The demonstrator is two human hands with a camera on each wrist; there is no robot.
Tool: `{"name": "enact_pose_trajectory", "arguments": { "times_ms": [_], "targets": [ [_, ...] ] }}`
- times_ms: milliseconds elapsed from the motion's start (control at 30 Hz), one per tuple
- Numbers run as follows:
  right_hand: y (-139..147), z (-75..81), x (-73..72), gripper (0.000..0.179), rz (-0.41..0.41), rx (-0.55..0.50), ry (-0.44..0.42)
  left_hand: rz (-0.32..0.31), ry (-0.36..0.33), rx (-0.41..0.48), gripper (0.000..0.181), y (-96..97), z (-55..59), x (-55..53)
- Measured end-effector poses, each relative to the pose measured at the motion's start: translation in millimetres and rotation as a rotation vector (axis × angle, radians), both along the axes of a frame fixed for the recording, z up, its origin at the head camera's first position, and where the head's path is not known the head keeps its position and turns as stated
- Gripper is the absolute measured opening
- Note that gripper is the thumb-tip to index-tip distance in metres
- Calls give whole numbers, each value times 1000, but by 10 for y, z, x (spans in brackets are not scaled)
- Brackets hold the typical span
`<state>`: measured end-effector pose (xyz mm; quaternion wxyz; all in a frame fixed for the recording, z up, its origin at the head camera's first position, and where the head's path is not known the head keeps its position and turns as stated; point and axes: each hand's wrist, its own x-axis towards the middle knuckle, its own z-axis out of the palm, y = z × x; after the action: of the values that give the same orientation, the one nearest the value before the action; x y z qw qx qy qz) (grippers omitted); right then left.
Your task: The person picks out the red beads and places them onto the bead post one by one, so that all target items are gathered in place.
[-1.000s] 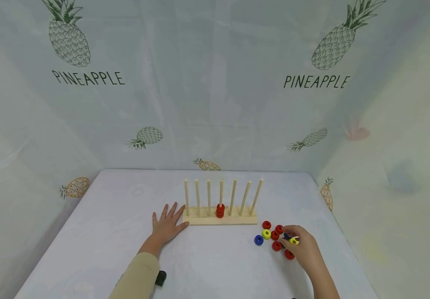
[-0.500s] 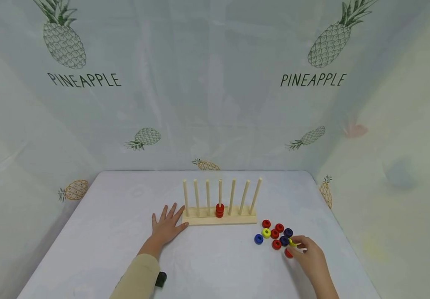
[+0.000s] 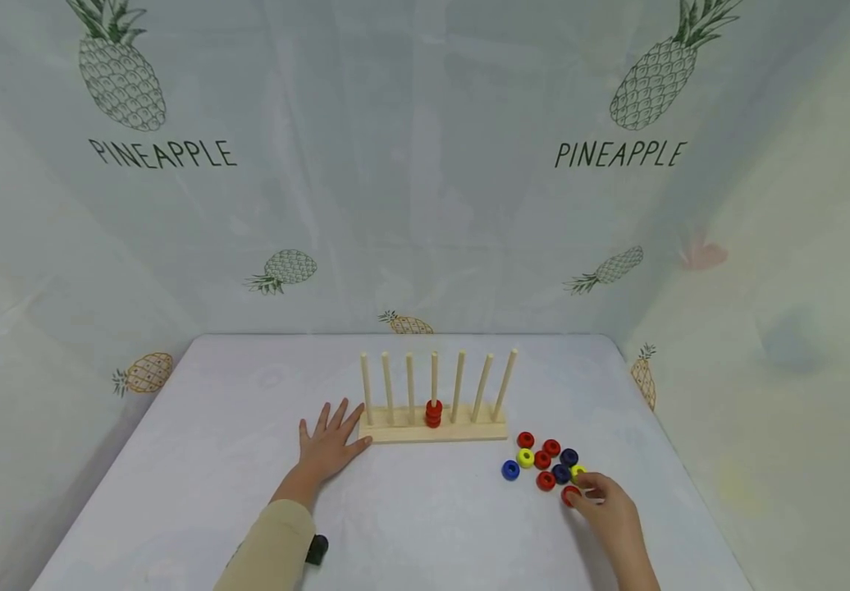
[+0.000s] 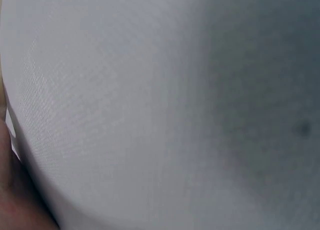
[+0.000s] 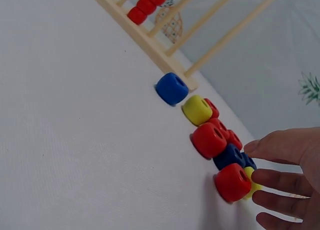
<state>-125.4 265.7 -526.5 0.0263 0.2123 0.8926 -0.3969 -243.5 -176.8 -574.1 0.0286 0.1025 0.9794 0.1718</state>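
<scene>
My left hand (image 3: pixel 324 451) lies spread on the white table, thumb and one fingertip at the left end of a wooden peg rack (image 3: pixel 432 435). Several upright pegs stand on it, the middle one carrying three red beads (image 3: pixel 433 414). In the left wrist view, only part of this hand (image 4: pixel 15 195) shows beside the pale cloth. My right hand (image 3: pixel 610 513) hovers at the near right of a loose bead cluster, fingers parted and nothing between them. Its fingertips are right by a red bead (image 5: pixel 232 183) and a yellow bead (image 5: pixel 253 184), which is partly hidden behind the red one.
Next to these lie other red beads (image 3: pixel 546 481), another yellow bead (image 3: pixel 525 458), a blue bead (image 3: pixel 510 470) and dark blue beads (image 3: pixel 561 474). A small black object (image 3: pixel 317 550) sits by the left sleeve (image 3: pixel 270 546). Pineapple-print cloth (image 3: pixel 395 205) hangs around the table.
My right hand has drawn back toward the near right from the beads. The yellow bead between its fingers earlier now sits in the cluster, and the dark blue beads are uncovered. My left hand stays put.
</scene>
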Motion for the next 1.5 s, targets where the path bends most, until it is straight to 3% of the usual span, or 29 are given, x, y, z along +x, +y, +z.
{"name": "enact_pose_trajectory", "arguments": {
  "times_ms": [533,1000,1500],
  "targets": [
    [-27,-151,-18,32,-70,-18,-27,1,-8,43,75,-13,-87,-24],
    [-42,-173,-44,32,-93,1,-45,3,-11,6,74,-8,-7,2],
    [-116,6,-20,30,-35,17,-24,2,-3,15,72,3,27,35]
  ]
}}
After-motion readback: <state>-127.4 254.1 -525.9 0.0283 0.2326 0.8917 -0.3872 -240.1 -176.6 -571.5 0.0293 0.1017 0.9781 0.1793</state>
